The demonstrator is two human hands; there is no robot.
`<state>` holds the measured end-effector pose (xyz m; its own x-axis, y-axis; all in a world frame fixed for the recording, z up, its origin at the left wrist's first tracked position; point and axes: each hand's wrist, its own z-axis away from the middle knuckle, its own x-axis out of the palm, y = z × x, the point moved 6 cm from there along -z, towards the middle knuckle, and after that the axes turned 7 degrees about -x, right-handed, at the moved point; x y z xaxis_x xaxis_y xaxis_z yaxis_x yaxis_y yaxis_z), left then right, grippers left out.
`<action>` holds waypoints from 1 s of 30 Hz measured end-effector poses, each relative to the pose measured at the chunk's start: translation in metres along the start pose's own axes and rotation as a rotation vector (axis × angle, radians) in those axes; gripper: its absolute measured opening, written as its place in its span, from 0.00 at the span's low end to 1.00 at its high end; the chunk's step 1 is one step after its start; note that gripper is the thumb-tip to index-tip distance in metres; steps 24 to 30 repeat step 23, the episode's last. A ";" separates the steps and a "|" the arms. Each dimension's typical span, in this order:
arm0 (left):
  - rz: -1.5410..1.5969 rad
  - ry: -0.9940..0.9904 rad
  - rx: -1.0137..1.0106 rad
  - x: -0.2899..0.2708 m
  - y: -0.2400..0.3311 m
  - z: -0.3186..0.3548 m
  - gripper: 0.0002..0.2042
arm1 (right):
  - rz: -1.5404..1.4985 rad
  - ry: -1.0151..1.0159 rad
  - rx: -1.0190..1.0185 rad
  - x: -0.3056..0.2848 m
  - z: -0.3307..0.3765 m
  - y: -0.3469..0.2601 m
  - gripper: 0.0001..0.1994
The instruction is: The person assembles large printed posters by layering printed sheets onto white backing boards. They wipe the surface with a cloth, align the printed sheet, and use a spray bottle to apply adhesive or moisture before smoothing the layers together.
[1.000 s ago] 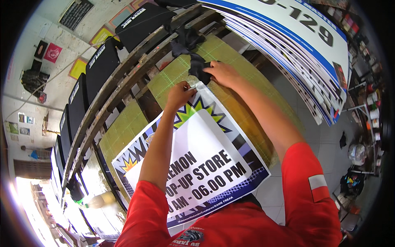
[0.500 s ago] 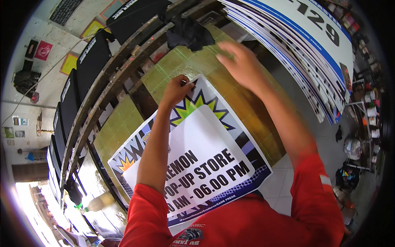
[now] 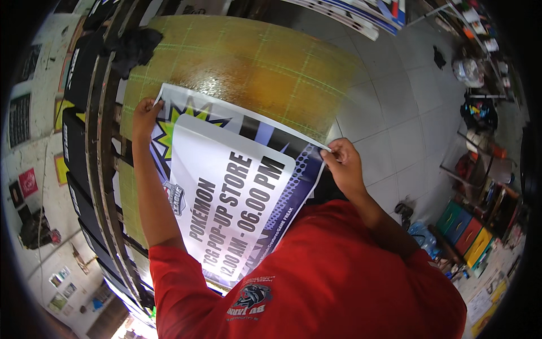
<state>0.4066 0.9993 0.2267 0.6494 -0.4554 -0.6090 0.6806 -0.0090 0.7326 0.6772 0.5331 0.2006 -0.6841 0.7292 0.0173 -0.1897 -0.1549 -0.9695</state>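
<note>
A large printed poster (image 3: 226, 169), white in the middle with purple, grey and green starburst patterns round its border, stretches in front of my body. My left hand (image 3: 147, 117) pinches its far left corner between thumb and fingers. At the far right corner, my right hand (image 3: 343, 161) grips the edge, thumb on top. Under and beyond the poster is a yellowish translucent board (image 3: 248, 62) marked with green grid lines, shiny as if wet near the poster's far edge. My torso hides the poster's near part.
A crumpled black cloth (image 3: 135, 51) lies at the board's far left corner. Along the left runs a dark slatted rack (image 3: 104, 141) with black frames (image 3: 76, 135) leaning behind it. Stacked printed panels (image 3: 361, 20) stand at the far right; coloured drawers (image 3: 466, 234) are farther right.
My right hand has come down from above the board to grip the poster's right corner. My left hand keeps its corner. The view has turned to the right.
</note>
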 end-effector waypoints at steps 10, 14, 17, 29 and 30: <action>-0.004 -0.016 -0.014 0.001 0.003 -0.007 0.06 | -0.149 -0.041 -0.019 0.012 0.007 0.022 0.09; 0.015 -0.053 -0.069 -0.005 -0.010 -0.011 0.05 | -0.159 -0.042 0.010 0.010 0.006 0.023 0.09; 0.009 -0.040 -0.071 -0.002 -0.006 -0.009 0.05 | -0.200 -0.001 -0.001 0.010 0.005 0.021 0.10; 0.098 -0.053 -0.085 -0.004 -0.006 -0.009 0.05 | -0.159 0.001 0.012 0.010 0.006 0.018 0.10; 0.098 -0.053 -0.085 -0.004 -0.006 -0.009 0.05 | -0.159 0.001 0.012 0.010 0.006 0.018 0.10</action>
